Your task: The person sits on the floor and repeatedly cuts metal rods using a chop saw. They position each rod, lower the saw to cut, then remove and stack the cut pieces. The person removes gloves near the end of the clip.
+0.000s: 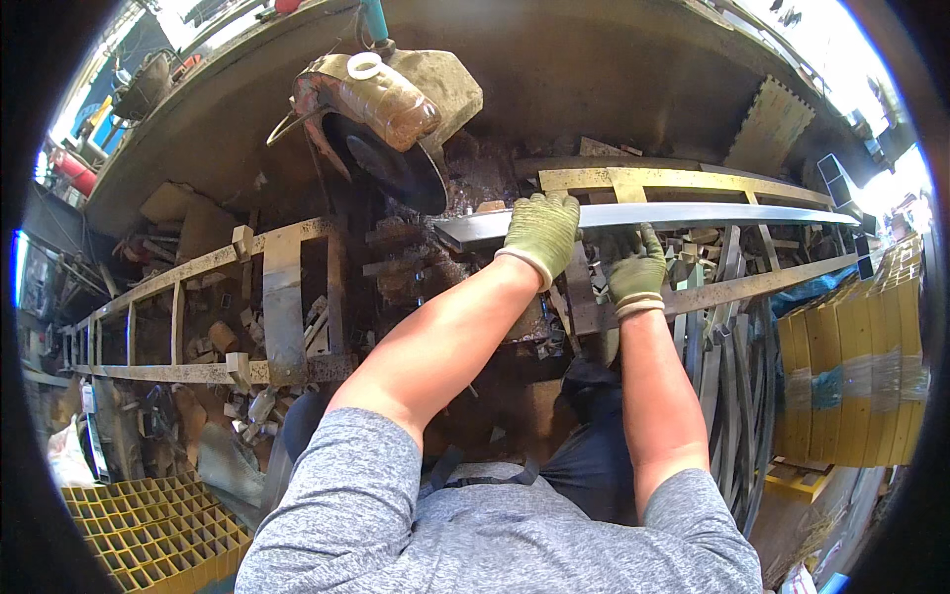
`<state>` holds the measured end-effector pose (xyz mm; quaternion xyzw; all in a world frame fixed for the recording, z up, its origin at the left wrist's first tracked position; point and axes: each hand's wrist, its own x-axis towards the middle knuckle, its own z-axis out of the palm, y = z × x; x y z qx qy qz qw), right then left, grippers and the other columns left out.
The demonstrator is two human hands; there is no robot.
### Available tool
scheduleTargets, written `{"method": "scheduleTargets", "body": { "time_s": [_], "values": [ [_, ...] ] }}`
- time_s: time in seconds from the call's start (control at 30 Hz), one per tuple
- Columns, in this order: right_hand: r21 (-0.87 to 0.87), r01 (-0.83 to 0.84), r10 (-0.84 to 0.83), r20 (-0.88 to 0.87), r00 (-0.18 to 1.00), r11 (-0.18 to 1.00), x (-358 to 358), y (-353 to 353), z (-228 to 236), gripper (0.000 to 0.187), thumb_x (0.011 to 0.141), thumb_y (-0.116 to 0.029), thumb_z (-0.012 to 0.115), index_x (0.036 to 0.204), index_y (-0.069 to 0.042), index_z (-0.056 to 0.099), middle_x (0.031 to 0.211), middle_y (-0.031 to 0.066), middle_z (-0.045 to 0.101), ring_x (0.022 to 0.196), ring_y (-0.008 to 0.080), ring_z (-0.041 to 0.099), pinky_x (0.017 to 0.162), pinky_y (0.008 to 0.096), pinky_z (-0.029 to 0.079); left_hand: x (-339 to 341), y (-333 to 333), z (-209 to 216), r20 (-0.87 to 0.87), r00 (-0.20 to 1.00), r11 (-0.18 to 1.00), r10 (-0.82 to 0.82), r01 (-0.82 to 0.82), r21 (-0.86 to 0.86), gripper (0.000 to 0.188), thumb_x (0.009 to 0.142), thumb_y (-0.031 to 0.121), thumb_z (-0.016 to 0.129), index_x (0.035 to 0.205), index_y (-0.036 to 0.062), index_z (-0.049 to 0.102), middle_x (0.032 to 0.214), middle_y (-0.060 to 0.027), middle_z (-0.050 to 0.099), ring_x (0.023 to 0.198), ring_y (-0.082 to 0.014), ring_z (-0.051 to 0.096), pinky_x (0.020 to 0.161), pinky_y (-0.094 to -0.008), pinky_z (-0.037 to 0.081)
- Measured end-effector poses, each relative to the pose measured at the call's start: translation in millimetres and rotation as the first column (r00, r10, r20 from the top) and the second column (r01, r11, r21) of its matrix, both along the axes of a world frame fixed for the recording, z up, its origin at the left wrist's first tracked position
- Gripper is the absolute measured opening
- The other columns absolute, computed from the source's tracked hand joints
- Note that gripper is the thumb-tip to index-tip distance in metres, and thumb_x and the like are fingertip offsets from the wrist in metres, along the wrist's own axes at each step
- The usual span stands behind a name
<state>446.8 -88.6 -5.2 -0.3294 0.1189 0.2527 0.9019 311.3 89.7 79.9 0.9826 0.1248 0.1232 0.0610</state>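
A long silvery metal tube [712,214] lies across in front of me, running off to the right. My left hand [542,233], in a green work glove, is closed over the tube near its left end. My right hand [636,265], gloved the same way, holds the tube from its near side, with some fingers hidden beneath it. Just beyond the tube's left end is a cutting machine with a dark round disc [386,168]. A plastic bottle [401,111] with brownish contents sits on top of the machine.
A ladder-like metal frame [282,302] extends left, and yellowish rails [683,180] lie beyond the tube. Several long tubes [727,386] lie at lower right, beside stacked yellow tubes [851,366]. Bundled square tube ends [163,530] are at lower left. Offcuts litter the area.
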Motion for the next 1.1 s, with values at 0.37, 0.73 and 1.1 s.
{"method": "scheduleTargets", "body": {
  "time_s": [0.37,0.73,1.1],
  "values": [
    [0.019,-0.248,0.243,0.135,0.961,0.969,-35,-27,28,0.046,0.106,-0.051,0.092,0.130,-0.014,0.084,0.115,0.0037,0.088,0.091,0.0197,0.082,0.071,0.0327,0.064,-41,22,89,-0.338,0.898,0.902,-0.280,0.125,-0.413,0.059,0.125,0.052,0.052,0.141,0.0034,0.081,0.143,-0.0293,0.082,0.140,-0.0494,0.075,0.121,-0.0583,0.058],
    [-0.543,-0.544,0.681,0.072,0.729,0.640,-129,9,56,0.055,0.118,-0.047,0.081,0.144,0.001,0.075,0.124,0.0173,0.088,0.093,0.0242,0.085,0.083,0.0373,0.067,-194,85,34,-0.055,0.981,0.975,-0.188,0.179,-0.134,0.067,0.094,0.019,0.091,0.156,0.0075,0.067,0.142,-0.0218,0.076,0.121,-0.0464,0.078,0.107,-0.0574,0.064],
    [-0.892,-0.082,0.878,0.415,0.237,0.444,-168,28,60,0.051,0.114,-0.033,0.086,0.155,-0.005,0.078,0.135,0.0198,0.088,0.122,0.0244,0.084,0.110,0.0380,0.065,-378,298,13,-0.227,0.920,0.945,0.321,-0.327,0.010,0.062,0.084,0.004,0.097,0.144,0.0129,0.083,0.142,-0.0199,0.082,0.133,-0.0425,0.077,0.121,-0.0505,0.059]
  ]
}}
